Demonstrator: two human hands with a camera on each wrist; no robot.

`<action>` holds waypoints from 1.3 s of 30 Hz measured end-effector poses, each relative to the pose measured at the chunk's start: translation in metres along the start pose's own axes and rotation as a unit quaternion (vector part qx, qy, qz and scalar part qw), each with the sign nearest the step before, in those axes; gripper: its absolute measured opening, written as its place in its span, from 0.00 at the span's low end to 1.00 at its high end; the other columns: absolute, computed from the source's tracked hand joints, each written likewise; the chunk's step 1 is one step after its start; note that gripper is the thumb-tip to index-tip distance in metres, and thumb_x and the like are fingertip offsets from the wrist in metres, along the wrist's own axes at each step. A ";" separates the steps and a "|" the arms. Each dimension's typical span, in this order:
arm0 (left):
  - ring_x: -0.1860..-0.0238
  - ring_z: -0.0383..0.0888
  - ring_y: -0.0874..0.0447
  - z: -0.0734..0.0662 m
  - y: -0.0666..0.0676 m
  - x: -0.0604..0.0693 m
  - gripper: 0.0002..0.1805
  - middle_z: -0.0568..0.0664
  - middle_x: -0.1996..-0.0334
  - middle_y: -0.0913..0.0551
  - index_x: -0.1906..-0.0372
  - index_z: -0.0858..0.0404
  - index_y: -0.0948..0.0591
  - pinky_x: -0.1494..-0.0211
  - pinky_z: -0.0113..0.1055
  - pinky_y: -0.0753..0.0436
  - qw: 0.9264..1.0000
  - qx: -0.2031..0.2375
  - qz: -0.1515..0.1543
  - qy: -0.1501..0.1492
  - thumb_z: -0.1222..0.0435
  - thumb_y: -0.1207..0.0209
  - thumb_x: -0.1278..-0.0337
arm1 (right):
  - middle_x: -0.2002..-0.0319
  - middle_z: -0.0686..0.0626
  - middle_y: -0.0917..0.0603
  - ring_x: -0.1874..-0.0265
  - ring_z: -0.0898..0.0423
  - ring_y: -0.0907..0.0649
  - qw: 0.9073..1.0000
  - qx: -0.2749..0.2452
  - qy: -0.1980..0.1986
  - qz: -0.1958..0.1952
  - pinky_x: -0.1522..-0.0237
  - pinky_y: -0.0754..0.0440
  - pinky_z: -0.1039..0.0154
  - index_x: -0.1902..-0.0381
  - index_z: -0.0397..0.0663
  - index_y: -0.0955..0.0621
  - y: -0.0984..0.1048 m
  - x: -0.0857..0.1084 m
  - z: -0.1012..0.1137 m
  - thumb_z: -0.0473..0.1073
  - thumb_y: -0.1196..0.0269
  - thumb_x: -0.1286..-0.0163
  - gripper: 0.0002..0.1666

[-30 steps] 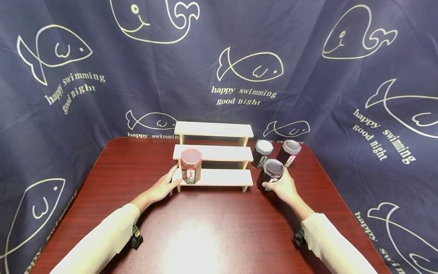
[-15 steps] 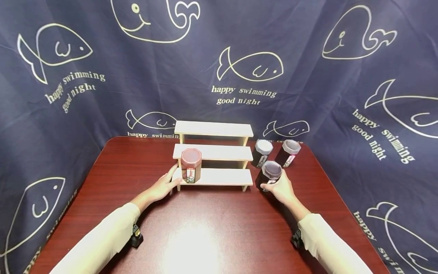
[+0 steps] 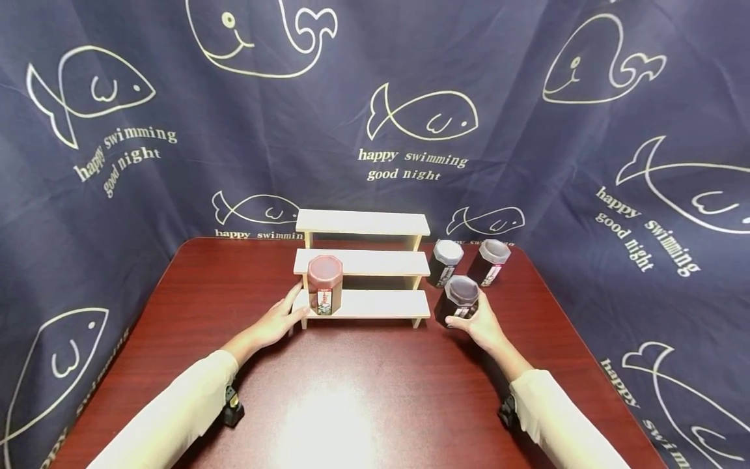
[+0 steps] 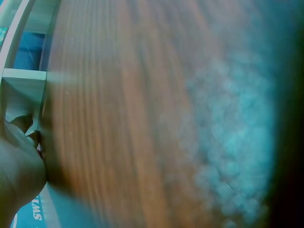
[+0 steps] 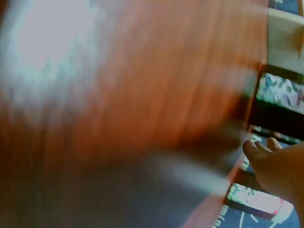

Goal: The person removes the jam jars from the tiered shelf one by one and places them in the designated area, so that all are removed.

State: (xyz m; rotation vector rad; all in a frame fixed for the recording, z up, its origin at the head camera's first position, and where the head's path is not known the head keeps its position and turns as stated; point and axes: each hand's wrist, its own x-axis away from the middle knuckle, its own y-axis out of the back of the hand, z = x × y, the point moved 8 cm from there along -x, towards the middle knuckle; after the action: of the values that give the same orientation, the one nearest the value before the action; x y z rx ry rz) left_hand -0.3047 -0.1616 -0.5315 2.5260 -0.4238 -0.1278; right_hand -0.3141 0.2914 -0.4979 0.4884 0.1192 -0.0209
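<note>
A three-step shelf point(image 3: 375, 263) of pale boards stands at the table's far side. My left hand point(image 3: 272, 326) grips its lowest board at the left end, the thumb at the front edge. Beside that hand, an octagonal jar with a reddish lid point(image 3: 325, 277) stands upright on the lowest step. Right of the shelf, my right hand point(image 3: 485, 324) grips a dark jar with a grey lid point(image 3: 461, 291), its thumb across the front; the palm side is hidden. In the right wrist view the dark jar point(image 5: 275, 118) shows its patterned label, with my right hand point(image 5: 282, 166) below it.
Behind the held jar stand a dark jar with a whitish lid point(image 3: 447, 260) and a dark jar with a pink-edged label point(image 3: 491, 260). A red-brown table point(image 3: 375, 365) carries everything. A navy curtain point(image 3: 328, 156) with fish drawings hangs close behind and at both sides.
The dark jar in my right hand has shifted slightly left and toward me, its lid tilting a little. My left hand keeps its place on the shelf. The head view has turned slightly.
</note>
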 end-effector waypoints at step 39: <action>0.81 0.46 0.23 0.003 -0.001 -0.001 0.41 0.56 0.67 0.23 0.18 0.53 0.53 0.61 0.42 0.24 1.000 0.008 -0.003 -0.002 0.53 0.46 0.25 | 0.37 0.31 0.30 0.40 0.36 0.23 0.982 -0.069 0.173 0.043 0.43 0.23 0.41 0.26 0.39 0.35 -0.101 -0.004 0.148 0.28 0.22 0.49 0.54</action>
State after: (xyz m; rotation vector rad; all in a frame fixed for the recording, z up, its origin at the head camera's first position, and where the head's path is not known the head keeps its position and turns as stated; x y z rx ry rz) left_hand -0.3063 -0.1622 -0.5347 2.5432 -0.4198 -0.1329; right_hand -0.3063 0.1328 -0.4150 0.3552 0.4371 0.1561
